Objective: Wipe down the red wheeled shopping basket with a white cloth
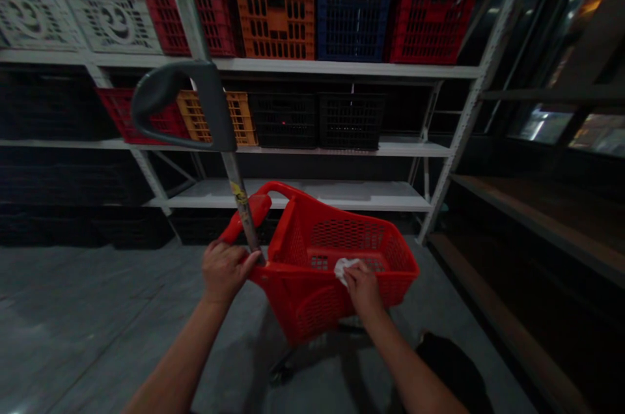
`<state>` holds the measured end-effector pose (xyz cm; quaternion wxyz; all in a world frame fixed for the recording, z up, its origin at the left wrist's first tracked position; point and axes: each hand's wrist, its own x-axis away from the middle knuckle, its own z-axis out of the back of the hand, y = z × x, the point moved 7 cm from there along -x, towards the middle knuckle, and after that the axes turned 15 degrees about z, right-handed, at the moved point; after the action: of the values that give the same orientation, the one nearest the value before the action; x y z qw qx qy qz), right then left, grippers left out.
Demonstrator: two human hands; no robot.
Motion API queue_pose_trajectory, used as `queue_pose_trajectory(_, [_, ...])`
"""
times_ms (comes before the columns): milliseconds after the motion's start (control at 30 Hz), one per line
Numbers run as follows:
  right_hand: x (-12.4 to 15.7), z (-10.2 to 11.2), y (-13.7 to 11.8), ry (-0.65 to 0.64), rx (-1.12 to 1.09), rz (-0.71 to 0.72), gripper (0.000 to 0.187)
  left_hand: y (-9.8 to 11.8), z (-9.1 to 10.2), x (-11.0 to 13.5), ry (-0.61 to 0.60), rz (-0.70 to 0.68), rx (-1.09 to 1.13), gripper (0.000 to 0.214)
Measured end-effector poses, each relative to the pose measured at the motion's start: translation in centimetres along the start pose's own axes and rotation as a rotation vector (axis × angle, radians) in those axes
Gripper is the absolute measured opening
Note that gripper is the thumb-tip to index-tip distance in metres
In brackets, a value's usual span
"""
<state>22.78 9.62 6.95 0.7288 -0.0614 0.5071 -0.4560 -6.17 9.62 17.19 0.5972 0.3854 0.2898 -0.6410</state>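
A red plastic shopping cart (312, 297) with perforated basket walls stands on the floor in front of me. My left hand (225, 271) is closed around the cart's red push handle, its thumb by the foot of a metal pole (243, 206). That pole rises at a slant and carries a grey loop handle (222, 114). Pinched in my right hand (362, 280) is a crumpled white cloth (343, 269), pressed against the near rim of the basket. Part of the cloth is hidden by my fingers. Below the basket, a dark wheel (280, 372) shows.
Behind the cart, a white metal shelf rack (342, 67) holds plastic crates, among them an orange crate (276, 20), a blue crate (352, 22) and a black crate (350, 121). Dark shelving (517, 219) runs along the right. A dark rounded shape (452, 368) lies at lower right.
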Motion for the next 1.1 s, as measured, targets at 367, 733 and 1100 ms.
queue_pose_trajectory(367, [-2.7,-4.0,-4.6,-0.078,-0.064,0.108,0.020,0.3,0.0,-0.1,-0.004,-0.003,-0.027,0.036])
queue_pose_trajectory(733, [4.6,13.1,12.1,0.179,0.342,-0.055,0.019,-1.2,-0.6,-0.5,0.022,-0.008,0.017,0.036])
queue_pose_trajectory(1100, [-2.8,-5.0,-5.9,0.018,-0.100,0.169,0.018,0.0,-0.4,-0.1,0.023,0.017,-0.034,0.036])
